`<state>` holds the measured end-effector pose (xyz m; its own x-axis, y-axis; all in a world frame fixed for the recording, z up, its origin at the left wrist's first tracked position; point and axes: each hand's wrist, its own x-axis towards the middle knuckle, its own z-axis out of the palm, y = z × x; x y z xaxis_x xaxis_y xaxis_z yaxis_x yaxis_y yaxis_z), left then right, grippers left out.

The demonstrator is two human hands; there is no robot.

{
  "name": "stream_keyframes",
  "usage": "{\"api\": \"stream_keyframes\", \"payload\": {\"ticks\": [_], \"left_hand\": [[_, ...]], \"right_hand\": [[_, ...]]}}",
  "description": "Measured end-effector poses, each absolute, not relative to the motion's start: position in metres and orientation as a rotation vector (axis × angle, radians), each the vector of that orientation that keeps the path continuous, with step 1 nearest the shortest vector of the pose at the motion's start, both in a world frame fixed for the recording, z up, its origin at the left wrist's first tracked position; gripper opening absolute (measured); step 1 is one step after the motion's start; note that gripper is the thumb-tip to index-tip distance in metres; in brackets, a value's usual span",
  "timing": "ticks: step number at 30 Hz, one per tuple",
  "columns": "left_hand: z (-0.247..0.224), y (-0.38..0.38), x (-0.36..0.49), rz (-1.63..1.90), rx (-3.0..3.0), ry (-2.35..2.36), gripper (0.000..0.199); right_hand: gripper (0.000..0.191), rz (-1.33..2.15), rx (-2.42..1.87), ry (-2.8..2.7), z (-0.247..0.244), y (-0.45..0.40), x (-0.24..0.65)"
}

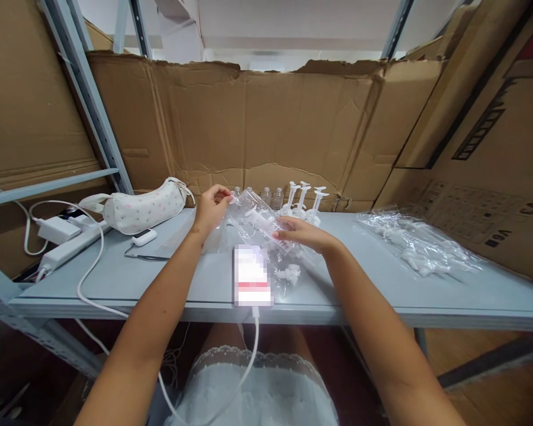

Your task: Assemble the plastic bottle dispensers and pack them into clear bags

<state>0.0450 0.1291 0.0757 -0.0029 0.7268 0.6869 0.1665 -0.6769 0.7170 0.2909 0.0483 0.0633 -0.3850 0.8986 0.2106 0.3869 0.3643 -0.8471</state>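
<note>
My left hand (212, 208) pinches the upper edge of a clear plastic bag (258, 204), thumb and fingertips together. My right hand (305, 232) holds the bag's right side, its fingers over the plastic. White plastic parts (262, 222) show through the film between my hands. Below my right hand, a white pump head (289, 273) lies at the bag's lower end; whether it is inside cannot be made out. Just behind stand several white pump tops (302, 195) and small clear bottles (278, 198), partly hidden by the bag.
A phone (253, 278) with a white cable lies at the table's front edge. To the left are a white pouch (144, 207), a small white device (144, 237) and a power strip (73, 245). Another clear bag of white parts (420, 239) lies right. Cardboard (266, 124) walls the back.
</note>
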Motion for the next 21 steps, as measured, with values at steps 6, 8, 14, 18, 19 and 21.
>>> {"api": "stream_keyframes", "payload": {"ticks": [6, 8, 14, 18, 19, 21], "left_hand": [[0.083, 0.129, 0.040, 1.876, 1.556, 0.813, 0.006], [0.081, 0.132, 0.039, 1.796, 1.581, 0.848, 0.006], [0.073, 0.140, 0.039, 1.770, 1.726, 0.961, 0.009], [0.070, 0.143, 0.036, 1.723, 1.750, 0.961, 0.016], [0.070, 0.143, 0.036, 1.702, 1.758, 0.968, 0.020], [0.069, 0.141, 0.036, 1.685, 1.767, 0.998, 0.032]], "right_hand": [[0.028, 0.924, -1.161, -1.874, 0.066, 0.047, 0.291], [0.028, 0.916, -1.160, -1.862, 0.066, 0.047, 0.291], [0.031, 0.985, -1.066, -1.991, 0.063, 0.051, 0.292], [0.032, 0.989, -1.039, -2.024, 0.061, 0.052, 0.293], [0.031, 0.975, -1.041, -2.020, 0.061, 0.052, 0.293], [0.031, 0.953, -1.047, -2.010, 0.061, 0.052, 0.293]]}}
